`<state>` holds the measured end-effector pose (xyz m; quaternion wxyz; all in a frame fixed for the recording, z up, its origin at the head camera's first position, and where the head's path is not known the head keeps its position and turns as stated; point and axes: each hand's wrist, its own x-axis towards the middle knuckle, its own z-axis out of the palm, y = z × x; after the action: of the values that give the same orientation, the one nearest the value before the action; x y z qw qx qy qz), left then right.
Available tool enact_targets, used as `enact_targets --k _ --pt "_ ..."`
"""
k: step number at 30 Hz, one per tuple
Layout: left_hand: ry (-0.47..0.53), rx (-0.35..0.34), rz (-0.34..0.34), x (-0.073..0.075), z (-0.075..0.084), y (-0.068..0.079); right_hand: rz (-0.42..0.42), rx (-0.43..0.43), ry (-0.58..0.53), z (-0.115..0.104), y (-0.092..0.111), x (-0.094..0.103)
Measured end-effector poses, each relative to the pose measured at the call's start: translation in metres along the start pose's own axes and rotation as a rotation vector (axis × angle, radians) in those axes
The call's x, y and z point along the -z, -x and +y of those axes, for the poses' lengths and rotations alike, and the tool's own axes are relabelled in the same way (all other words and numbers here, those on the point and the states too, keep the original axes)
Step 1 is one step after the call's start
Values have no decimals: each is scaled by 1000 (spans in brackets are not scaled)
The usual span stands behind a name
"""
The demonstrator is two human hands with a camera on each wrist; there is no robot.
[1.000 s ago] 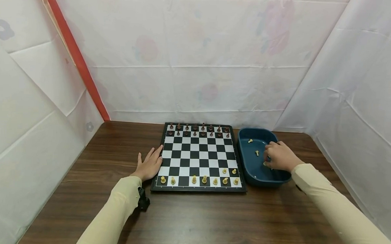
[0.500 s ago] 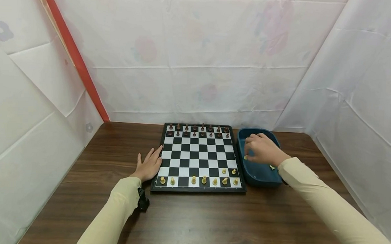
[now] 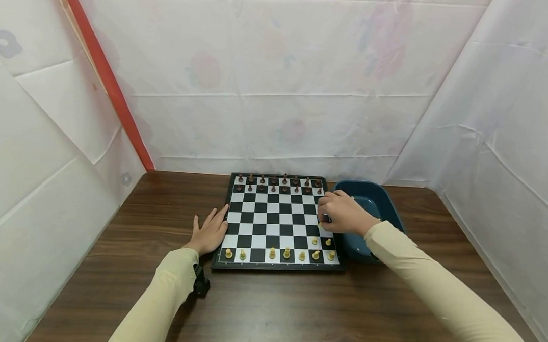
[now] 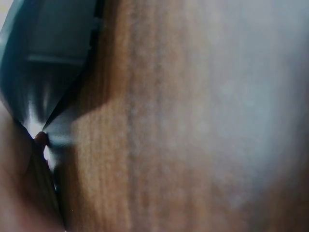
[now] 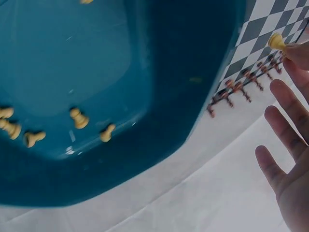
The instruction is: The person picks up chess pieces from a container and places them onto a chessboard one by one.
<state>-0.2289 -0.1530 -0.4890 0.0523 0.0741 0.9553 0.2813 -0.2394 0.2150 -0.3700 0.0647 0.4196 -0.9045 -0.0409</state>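
A black-and-white chessboard (image 3: 272, 217) lies on the table. Dark red chess pieces (image 5: 247, 75) fill its two far rows. Yellow pieces stand along the near row, with one square bare among them, and two yellow pawns (image 3: 314, 240) are in front at the right. My left hand (image 3: 209, 233) rests, fingers spread, against the board's left edge. Over the board's right side, my right hand (image 3: 345, 213) pinches a yellow chess piece (image 5: 276, 42) between thumb and forefinger; the other fingers are extended. Its exact kind is unclear. The left wrist view is mostly blurred wood.
A blue plastic bin (image 3: 378, 193) stands against the board's right side, partly behind my right forearm. Several yellow chess pieces (image 5: 78, 118) lie inside it. White sheeting (image 3: 282, 89) encloses the table (image 3: 258, 313) at the back and sides.
My right hand has moved left from inside the bin to over the board's right edge, carrying the yellow chess piece. My left hand has stayed at the board's left edge.
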Motion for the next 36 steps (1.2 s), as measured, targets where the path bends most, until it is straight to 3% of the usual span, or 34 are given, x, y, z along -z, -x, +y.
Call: enact_targets --k 10,14,22,36 --pt "-4 0 -2 -1 0 0 -46 33 -43 -20 -18 -11" --pt "-10 0 -8 -1 1 0 -70 19 -48 -26 -21 -16" --pt "-8 8 -2 -1 5 -1 -87 69 -65 -32 -21 -19" --pt "-2 -1 2 -1 6 1 -157 30 -55 -34 -24 -23"
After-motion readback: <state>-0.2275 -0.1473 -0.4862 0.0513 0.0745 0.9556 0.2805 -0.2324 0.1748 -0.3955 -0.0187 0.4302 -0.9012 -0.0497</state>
